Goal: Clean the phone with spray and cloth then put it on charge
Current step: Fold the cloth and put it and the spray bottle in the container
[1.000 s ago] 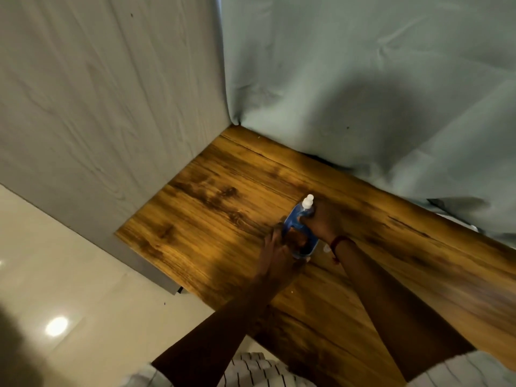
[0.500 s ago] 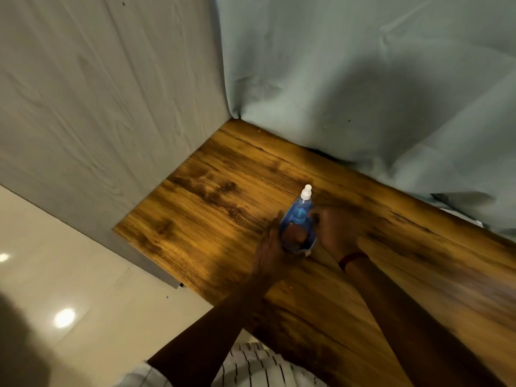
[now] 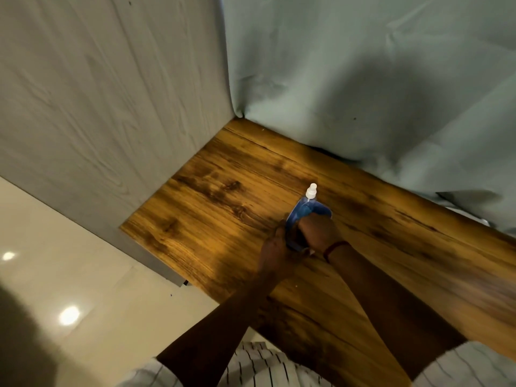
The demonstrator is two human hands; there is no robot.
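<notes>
A blue spray bottle (image 3: 305,209) with a white cap stands near the middle of the wooden table (image 3: 212,219). My right hand (image 3: 318,233) wraps around its front and right side, a red band on the wrist. My left hand (image 3: 275,250) grips the bottle's lower left edge. Something dark shows between my two hands, and I cannot tell what it is. No phone, cloth or charger is plainly visible.
A pale grey-green fabric sheet (image 3: 363,79) hangs behind the table and drapes onto its far edge. A grey wood-grain panel (image 3: 97,107) closes the left side. Glossy floor tiles (image 3: 69,275) lie beyond the table's left corner.
My right hand left the bottle's top, swung out to the right, and has come back to close around the bottle's body. My left hand stayed at the base.
</notes>
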